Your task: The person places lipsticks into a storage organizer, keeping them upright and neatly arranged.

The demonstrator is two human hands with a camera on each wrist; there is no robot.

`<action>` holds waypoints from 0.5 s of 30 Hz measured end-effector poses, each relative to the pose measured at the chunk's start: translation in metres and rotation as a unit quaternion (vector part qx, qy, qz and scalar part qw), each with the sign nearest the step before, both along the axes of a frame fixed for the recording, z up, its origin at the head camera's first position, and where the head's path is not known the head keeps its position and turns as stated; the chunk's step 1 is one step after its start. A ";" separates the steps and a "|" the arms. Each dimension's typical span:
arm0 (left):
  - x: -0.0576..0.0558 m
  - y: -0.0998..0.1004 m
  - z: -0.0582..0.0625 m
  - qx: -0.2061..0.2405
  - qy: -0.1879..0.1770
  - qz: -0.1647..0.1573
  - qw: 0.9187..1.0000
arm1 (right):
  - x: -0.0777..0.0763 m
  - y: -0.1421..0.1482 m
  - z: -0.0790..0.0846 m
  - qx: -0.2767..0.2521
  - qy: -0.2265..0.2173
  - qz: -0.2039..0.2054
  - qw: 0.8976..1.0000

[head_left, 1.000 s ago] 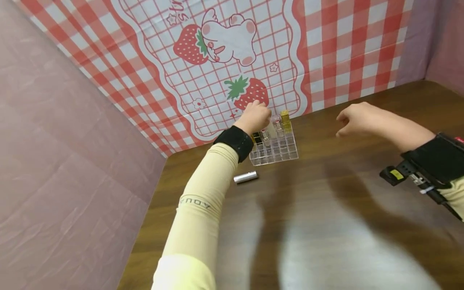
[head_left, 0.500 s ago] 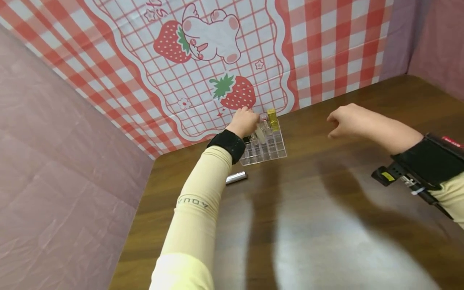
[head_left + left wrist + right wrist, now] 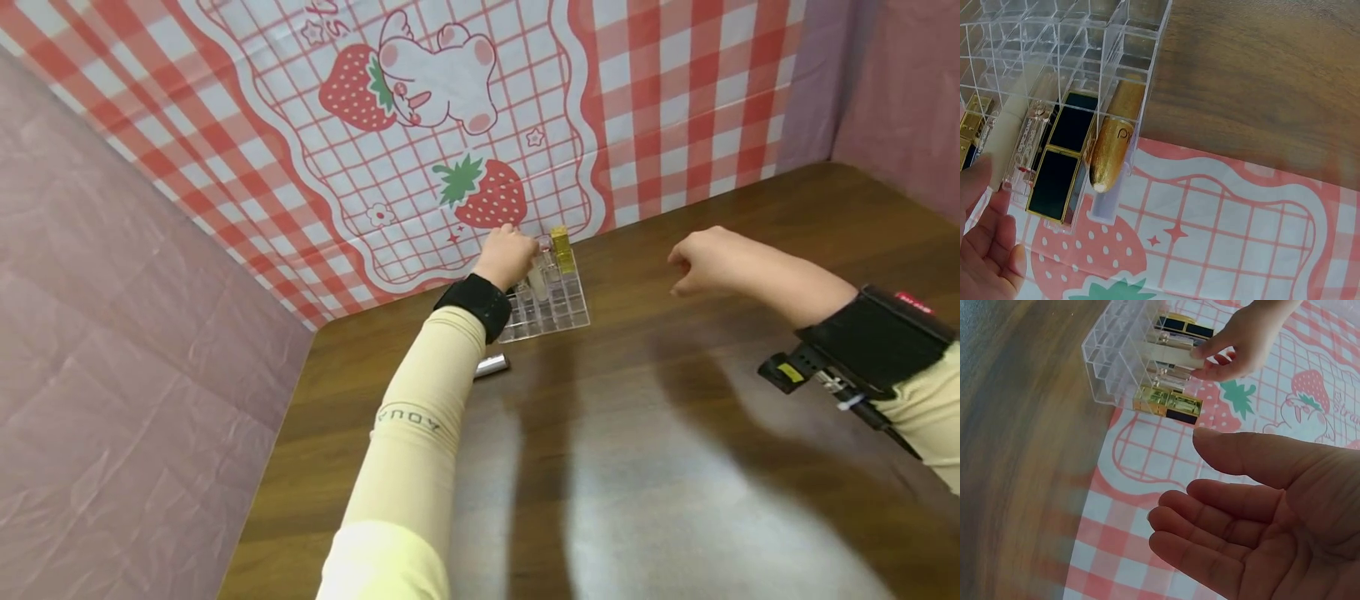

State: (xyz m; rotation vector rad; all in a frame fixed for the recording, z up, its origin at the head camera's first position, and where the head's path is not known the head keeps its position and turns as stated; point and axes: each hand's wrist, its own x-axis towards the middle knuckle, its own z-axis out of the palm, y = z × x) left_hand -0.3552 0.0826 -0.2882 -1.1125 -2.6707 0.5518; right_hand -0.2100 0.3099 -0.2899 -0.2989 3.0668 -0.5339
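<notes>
In the head view, my left hand [image 3: 508,257] reaches to a clear divided lipstick organizer [image 3: 558,315] by the back wall. Thumb and fingers pinch the end of a cream-coloured lipstick tube [image 3: 1007,134], whose other end sits among the organizer's dividers. Beside it, in the left wrist view, stand a clear tube [image 3: 1025,147], a black lipstick with gold edges [image 3: 1055,181] and a gold bullet-shaped lipstick [image 3: 1112,147]. My right hand [image 3: 1229,519] hovers apart over the table's right side, holding nothing, palm and loosely bent fingers showing in its wrist view.
A silver tube [image 3: 492,365] lies on the wooden table [image 3: 637,375] in front of the organizer, partly behind the left forearm. A yellow-gold lipstick [image 3: 562,250] stands at the organizer's right end. A strawberry-print cloth [image 3: 675,108] hangs close behind.
The head view has shifted, moving the scene leftward. The cream tube, tilted half a second ago, now stands straighter among the dividers, still in my left hand. My right hand has moved slightly left.
</notes>
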 end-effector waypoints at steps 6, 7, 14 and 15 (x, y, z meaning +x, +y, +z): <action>0.002 -0.005 -0.005 0.040 0.033 -0.027 0.998 | 0.007 -0.006 0.001 -0.009 -0.010 -0.009 1.000; 0.002 -0.006 -0.006 0.045 0.036 -0.028 0.998 | 0.008 -0.007 0.002 -0.011 -0.011 -0.010 1.000; 0.006 -0.022 0.006 0.066 0.038 -0.017 0.997 | 0.011 -0.013 0.007 0.001 -0.006 -0.006 1.000; 0.007 -0.028 0.009 0.071 0.041 -0.013 0.997 | 0.009 -0.017 0.009 0.006 -0.004 -0.002 1.000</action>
